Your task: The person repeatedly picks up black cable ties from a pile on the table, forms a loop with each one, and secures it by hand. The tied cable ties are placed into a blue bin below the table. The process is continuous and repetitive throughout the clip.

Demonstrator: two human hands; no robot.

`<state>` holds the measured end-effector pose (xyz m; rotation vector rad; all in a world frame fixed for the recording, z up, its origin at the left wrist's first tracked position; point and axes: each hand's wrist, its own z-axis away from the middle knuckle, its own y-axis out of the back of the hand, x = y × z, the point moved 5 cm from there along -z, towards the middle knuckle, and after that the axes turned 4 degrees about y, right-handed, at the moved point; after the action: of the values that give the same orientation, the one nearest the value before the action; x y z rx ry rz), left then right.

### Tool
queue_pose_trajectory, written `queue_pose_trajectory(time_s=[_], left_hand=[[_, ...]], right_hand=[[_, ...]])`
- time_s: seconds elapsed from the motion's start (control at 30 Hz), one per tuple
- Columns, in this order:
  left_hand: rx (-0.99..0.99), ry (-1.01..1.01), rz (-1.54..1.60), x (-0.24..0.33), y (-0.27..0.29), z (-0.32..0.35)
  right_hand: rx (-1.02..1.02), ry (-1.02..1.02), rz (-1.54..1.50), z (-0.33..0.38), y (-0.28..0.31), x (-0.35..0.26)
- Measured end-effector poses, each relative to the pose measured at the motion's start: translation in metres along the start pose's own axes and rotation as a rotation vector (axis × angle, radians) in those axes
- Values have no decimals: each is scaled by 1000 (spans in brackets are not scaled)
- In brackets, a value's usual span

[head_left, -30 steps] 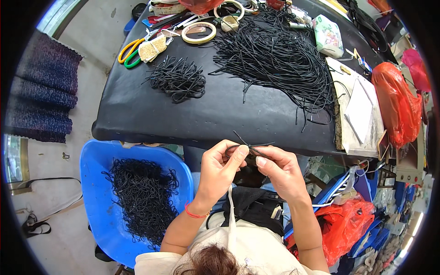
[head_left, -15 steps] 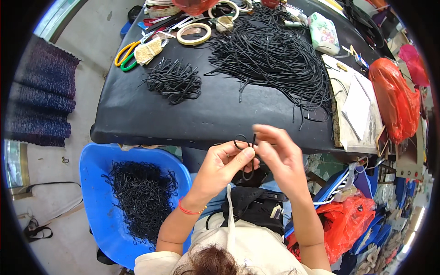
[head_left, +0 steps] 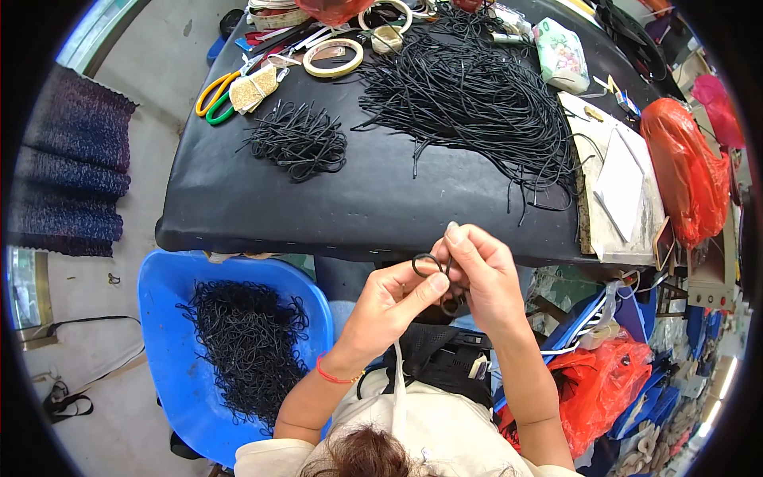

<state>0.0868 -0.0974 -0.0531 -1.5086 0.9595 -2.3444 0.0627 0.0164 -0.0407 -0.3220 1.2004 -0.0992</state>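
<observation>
A thin black cord (head_left: pixel 427 257) is looped between my hands, just in front of the table's near edge. My left hand (head_left: pixel 395 298) pinches it between thumb and fingers, with one loop standing above the thumb. My right hand (head_left: pixel 486 270) is closed on the cord too, thumb and forefinger pressed together near its upper end. Part of the cord hangs below the fingers, and the fingers hide where its strands cross. On the black table (head_left: pixel 334 215) lie a large heap of long black cords (head_left: pixel 477 103) and a smaller bunch (head_left: pixel 298 143) to its left.
A blue tub (head_left: pixel 171 350) at the left holds a mass of black looped cords (head_left: pixel 242 342). Scissors (head_left: pixel 213 97) with yellow and green handles and a tape roll (head_left: pixel 334 59) lie on the table. A board (head_left: pixel 592 215) and a red plastic bag (head_left: pixel 685 175) sit at the right.
My right hand has gone from loose, blurred fingers to a closed pinch on the cord. Both hands have shifted slightly right, and the cord's loop looks rounder.
</observation>
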Motion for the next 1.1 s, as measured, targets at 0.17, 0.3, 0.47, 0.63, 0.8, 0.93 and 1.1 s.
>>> queue_pose_trajectory(time_s=[0.17,0.3,0.47,0.63,0.8,0.93,1.1], left_hand=[[214,-104,155,-2,14,-6],[171,-87,103,-6,9,-4],[116,-31,-31,-8,4,-3],[149,-79,-218,-14,-2,1],[127,-93,-71,-11,6,-2],[143,-114,-40,-9,16,-4],[105,-78,38,-7,13,-4]], right_hand=[[142,132,200,10,21,2],[144,216,116,15,5,3],[173,322,226,15,12,1],[298,368,344,14,21,5],[262,273,225,14,14,1],[73,157,246,17,15,5],[148,262,143,23,10,8]])
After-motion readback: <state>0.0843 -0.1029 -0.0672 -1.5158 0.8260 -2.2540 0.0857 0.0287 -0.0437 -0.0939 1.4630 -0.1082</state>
